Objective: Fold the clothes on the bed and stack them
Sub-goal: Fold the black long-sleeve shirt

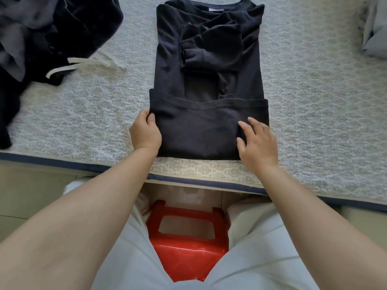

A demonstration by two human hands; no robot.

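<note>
Between both hands, black shirt [209, 126] lies: left fingers [149, 119] pinching its edge, right fingers [249, 126] spread flat on top.

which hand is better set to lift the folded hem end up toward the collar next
Left hand, probably: it already pinches the black shirt at its edge, while the right hand only rests flat on top.

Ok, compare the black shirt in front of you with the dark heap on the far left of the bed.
The black shirt lies flat, sleeves folded in and hem turned up; the dark heap is crumpled and unfolded. The left hand grips the shirt's edge and the right hand presses on it; nothing touches the heap. The heap shows white drawstrings; the shirt is plain. Both are dark and lie on the bed.
</note>
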